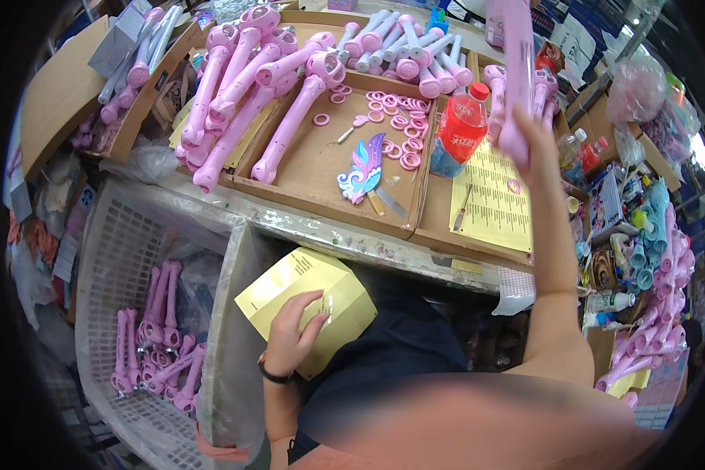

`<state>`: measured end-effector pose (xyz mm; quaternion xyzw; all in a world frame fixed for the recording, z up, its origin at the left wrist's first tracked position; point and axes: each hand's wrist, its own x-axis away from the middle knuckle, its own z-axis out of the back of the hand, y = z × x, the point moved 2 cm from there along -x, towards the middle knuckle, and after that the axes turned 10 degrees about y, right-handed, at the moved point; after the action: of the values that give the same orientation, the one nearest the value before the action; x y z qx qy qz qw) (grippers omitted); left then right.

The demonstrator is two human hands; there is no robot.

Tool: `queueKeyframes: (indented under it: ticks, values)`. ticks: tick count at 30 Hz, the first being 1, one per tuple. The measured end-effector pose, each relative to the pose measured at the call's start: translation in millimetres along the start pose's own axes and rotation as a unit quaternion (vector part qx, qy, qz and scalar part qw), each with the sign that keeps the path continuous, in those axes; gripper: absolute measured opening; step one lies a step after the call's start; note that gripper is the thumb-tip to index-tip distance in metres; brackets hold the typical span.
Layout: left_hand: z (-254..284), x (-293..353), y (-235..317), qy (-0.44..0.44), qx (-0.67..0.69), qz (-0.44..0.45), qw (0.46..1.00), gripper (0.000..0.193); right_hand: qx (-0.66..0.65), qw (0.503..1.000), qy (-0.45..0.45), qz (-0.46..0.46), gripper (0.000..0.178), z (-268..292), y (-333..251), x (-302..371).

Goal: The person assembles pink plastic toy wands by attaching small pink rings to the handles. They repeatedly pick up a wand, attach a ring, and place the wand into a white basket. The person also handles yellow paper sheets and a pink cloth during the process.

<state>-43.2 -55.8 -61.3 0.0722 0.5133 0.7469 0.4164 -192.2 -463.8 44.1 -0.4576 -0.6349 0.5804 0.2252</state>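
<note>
My right hand (531,149) is raised at the right, wrapped round the lower end of a long pink plastic wand (518,70). The wand stands nearly upright, and its top runs out of view. Across my lap lies a creased yellow printed sheet (345,274). My left hand (292,333) rests on this sheet, fingers bent, with a gap between forefinger and thumb. Small shiny bits (327,308), too small to name, lie by that gap. A black band circles the left wrist.
A cardboard tray (290,168) on the bench holds pink rings (411,125), a winged ornament (363,172) and pink wands (235,94). Right of it stand a red-labelled bottle (460,129) and a screwdriver (463,207) on yellow paper. A white basket (106,258) with wands stands at left.
</note>
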Motion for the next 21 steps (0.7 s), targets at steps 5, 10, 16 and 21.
queueKeyframes:
  ticks: [5,10,16,21]
  values:
    - [28,40,-9,0.066,-0.099,0.04,0.992,0.025,0.465,0.85,0.235,0.072,0.033,94,27,-175]
    - [36,58,-8,0.106,-0.117,0.096,0.983,0.02,0.328,0.914,0.226,-0.069,0.037,139,97,-225]
    - [33,54,-6,0.112,-0.232,0.037,0.966,0.022,0.304,0.909,0.264,-0.103,0.039,118,160,-261]
    - [38,59,-18,0.225,-0.236,0.096,0.94,0.027,0.452,0.864,0.216,-0.048,0.052,156,200,-298]
